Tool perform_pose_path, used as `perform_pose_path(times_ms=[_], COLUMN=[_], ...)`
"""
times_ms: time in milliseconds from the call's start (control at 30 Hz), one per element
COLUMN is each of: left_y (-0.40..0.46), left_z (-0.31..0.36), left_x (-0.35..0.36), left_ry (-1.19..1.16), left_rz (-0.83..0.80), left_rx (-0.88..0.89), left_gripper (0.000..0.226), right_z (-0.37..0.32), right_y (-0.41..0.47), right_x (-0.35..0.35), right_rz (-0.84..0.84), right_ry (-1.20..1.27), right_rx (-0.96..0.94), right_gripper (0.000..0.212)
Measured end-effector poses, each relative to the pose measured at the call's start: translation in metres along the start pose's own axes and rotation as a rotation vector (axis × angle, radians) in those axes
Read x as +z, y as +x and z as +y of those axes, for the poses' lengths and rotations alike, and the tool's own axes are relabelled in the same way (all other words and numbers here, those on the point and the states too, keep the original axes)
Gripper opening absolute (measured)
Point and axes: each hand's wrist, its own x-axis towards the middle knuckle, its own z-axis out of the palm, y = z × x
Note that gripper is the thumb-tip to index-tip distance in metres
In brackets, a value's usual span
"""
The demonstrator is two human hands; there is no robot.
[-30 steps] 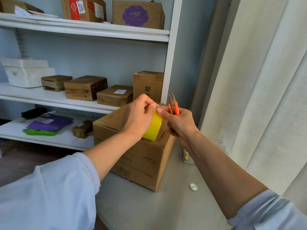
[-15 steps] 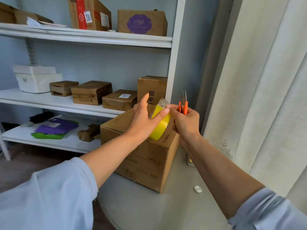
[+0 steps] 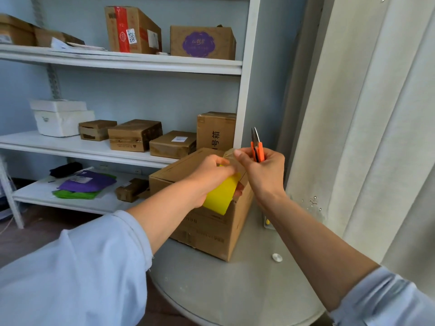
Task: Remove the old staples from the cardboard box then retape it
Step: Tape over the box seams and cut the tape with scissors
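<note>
1. The cardboard box (image 3: 207,222) sits on the round grey table (image 3: 235,290), towards its far left edge, just near of the white shelving (image 3: 244,90).
2. The left hand (image 3: 211,175) grips the yellow tape roll (image 3: 222,194) over the box top.
3. The right hand (image 3: 261,170) pinches the clear tape end (image 3: 231,155) between thumb and forefinger — its other fingers curl round the orange snips (image 3: 257,149), blades up.
4. A small silver disc (image 3: 277,257) lies on the table, right of the box.
</note>
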Motion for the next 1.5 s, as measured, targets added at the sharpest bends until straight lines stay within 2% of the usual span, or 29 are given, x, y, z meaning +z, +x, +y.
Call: perform_pose_path(times_ms=[100,267,400,467,567,633,700,767,867,1000,1133,1367,1500], left_y=[-0.002,-0.008,-0.005,-0.002,-0.001,0.001,0.005,0.008,0.010,0.012,0.009,0.008,0.006], left_z=[-0.001,-0.011,-0.022,-0.027,-0.035,-0.038,-0.039,-0.040,-0.043,-0.048,-0.048,-0.043,-0.044], left_x=[-0.001,-0.007,-0.008,-0.007,-0.009,-0.011,-0.009,-0.008,-0.010,-0.014,-0.015,-0.013,-0.015], left_ry=[0.007,0.001,-0.080,-0.035,0.012,0.038,0.050,0.031,-0.013,-0.056,-0.082,-0.116,-0.182], left_rz=[-0.027,-0.070,-0.051,-0.027,-0.014,-0.018,-0.030,-0.042,-0.061,-0.053,-0.083,-0.184,-0.164], left_rx=[-0.056,-0.086,-0.146,-0.164,-0.171,-0.171,-0.170,-0.169,-0.187,-0.254,-0.302,-0.242,-0.207], left_gripper=[0.025,0.010,0.014,0.011,0.006,0.009,0.014,0.014,0.009,0.011,0.009,0.024,0.025], right_z=[0.004,0.016,0.027,0.033,0.040,0.040,0.040,0.039,0.039,0.039,0.041,0.036,0.036], right_y=[-0.005,-0.005,-0.002,0.001,0.007,0.007,0.006,0.006,0.011,0.011,0.011,0.024,0.026], right_x=[-0.004,-0.012,-0.015,-0.019,-0.030,-0.031,-0.026,-0.017,-0.006,0.006,0.007,-0.004,-0.007], right_rz=[-0.018,-0.125,-0.216,-0.236,-0.219,-0.298,-0.395,-0.450,-0.429,-0.382,-0.376,-0.428,-0.462], right_ry=[-0.003,0.021,-0.079,-0.155,-0.169,-0.154,-0.163,-0.188,-0.302,-0.592,-0.583,-0.347,-0.289], right_rx=[0.039,0.270,0.241,0.265,0.321,0.330,0.313,0.251,0.083,-0.086,-0.070,0.129,0.207], right_gripper=[0.015,0.011,0.015,0.028,0.030,0.036,0.035,0.021,0.007,0.013,0.016,0.014,0.016])
